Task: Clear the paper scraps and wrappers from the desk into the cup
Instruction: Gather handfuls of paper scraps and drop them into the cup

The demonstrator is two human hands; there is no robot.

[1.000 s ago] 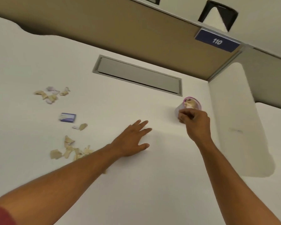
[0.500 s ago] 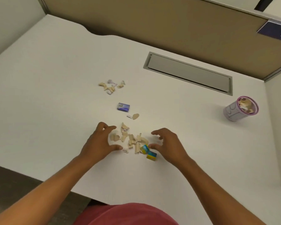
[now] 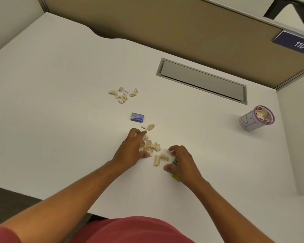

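Gathering the near pile of paper scraps (image 3: 150,146) on the white desk (image 3: 51,102). Left hand (image 3: 130,149) laid against the pile's left side, fingers curved over the scraps, touching and raking rather than clearly pinching. Right hand (image 3: 180,163) curled just right of the pile, thumb and fingers closed around a yellow-and-blue wrapper (image 3: 174,163) (mostly hidden beneath the palm).

To do this step well: sweep both hands inward, keep fingertips low on the desk so thin pieces do not slip under, compress into one clump before lifting. Worth drawing in the two loose scraps (image 3: 160,159) between the hands and the stray scrap (image 3: 150,127) beyond the left fingertips.

Cup (image 3: 254,119) well apart, far right, already partly filled, mouth up and tipped slightly toward the camera, long axis near vertical. Still to collect: a farther scrap cluster (image 3: 123,94) and a blue wrapper (image 3: 137,117), long axis roughly left-right.
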